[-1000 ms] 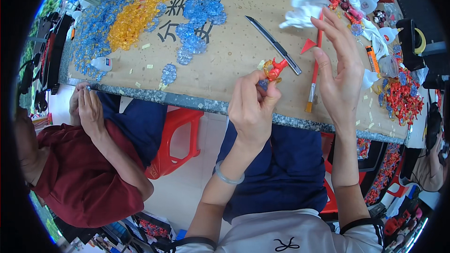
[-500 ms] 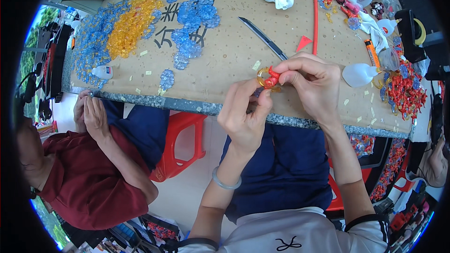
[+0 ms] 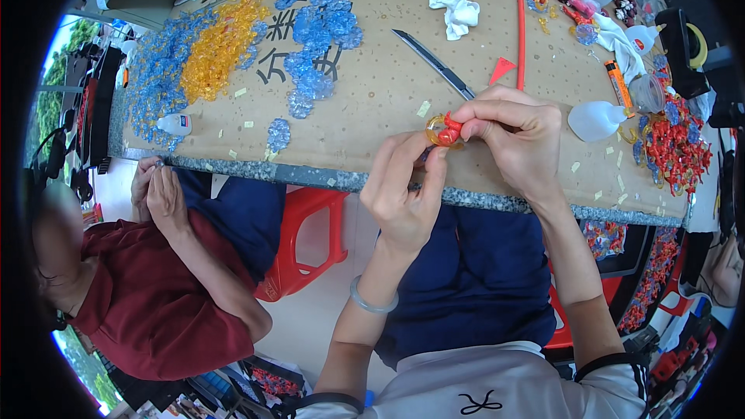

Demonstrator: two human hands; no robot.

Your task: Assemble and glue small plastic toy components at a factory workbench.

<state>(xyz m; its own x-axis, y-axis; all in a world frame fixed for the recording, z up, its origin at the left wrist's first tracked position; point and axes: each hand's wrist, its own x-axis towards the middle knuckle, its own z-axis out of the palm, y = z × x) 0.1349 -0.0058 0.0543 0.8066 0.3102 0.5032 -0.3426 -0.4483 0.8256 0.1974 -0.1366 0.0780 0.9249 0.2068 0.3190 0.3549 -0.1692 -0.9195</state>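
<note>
Above the table's near edge my two hands meet at one small piece. My left hand (image 3: 405, 194) pinches a translucent yellow plastic part (image 3: 433, 130) with a curved outline between thumb and fingers. Against it sits a small glossy red plastic part (image 3: 448, 134), which the thumb and forefinger of my right hand (image 3: 516, 136) grip. The two parts touch; whether they are joined I cannot tell. A bit of blue partly shows under the left fingers. Just beyond my right hand lies a utility knife (image 3: 433, 64), its blade pointing away to the left.
Blue (image 3: 151, 70) and yellow pieces (image 3: 221, 46) cover the table's left. Red pieces (image 3: 675, 147) are heaped at the right, near a white squeeze bottle (image 3: 596, 121) and an orange tube (image 3: 618, 84). A crumpled tissue (image 3: 454, 4) lies far back. A co-worker in dark red (image 3: 163, 295) sits left.
My hands keep almost the same hold, with the red part turned slightly. The tissue at the back has changed shape and spread toward me. The co-worker's head has shifted a little.
</note>
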